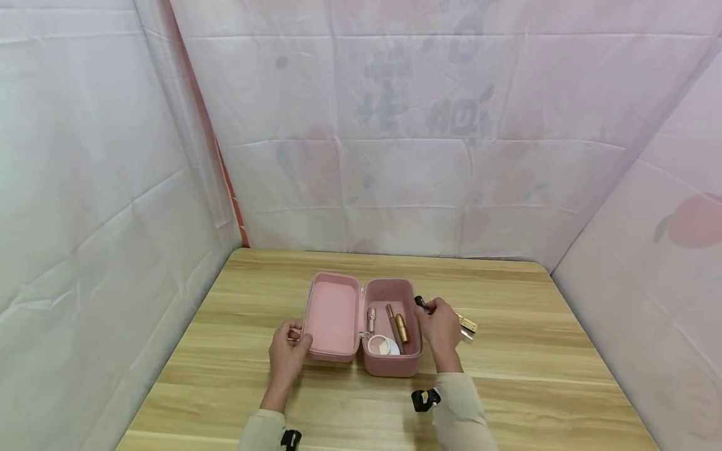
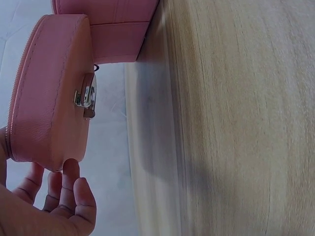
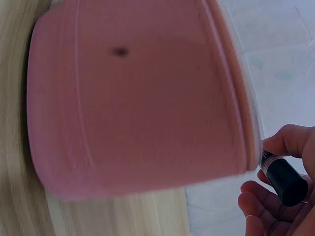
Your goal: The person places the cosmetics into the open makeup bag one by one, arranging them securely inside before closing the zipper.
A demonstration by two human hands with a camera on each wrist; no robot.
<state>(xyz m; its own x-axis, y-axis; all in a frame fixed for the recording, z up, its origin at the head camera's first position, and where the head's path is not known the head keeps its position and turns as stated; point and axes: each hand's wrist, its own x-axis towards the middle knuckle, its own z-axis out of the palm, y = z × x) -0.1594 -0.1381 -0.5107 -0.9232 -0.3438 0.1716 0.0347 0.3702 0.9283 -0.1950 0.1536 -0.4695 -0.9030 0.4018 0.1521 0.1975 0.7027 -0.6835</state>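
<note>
A pink zippered cosmetic case (image 1: 393, 366) stands on the table with its lid (image 1: 334, 316) swung out to the left. My left hand (image 1: 289, 352) grips the lid's outer left edge, thumb on the rim and fingers beneath, as the left wrist view shows. At the case's right wall, my right hand (image 1: 441, 326) pinches a small black lipstick-like tube (image 3: 286, 182) with a silver band. Inside the case lie a small pinkish silver tube (image 1: 371, 318), a slim brown tube (image 1: 393, 321), a gold tube (image 1: 402, 329), and a round three-tone compact (image 1: 379, 344) over a white round piece (image 1: 393, 347).
A gold and clear item (image 1: 467, 324) lies on the wooden table (image 1: 536, 376) just right of my right hand, which partly hides it. Pale printed cloth (image 1: 395, 175) hangs behind the table and on both sides. The case lid carries a metal clasp (image 2: 87, 97).
</note>
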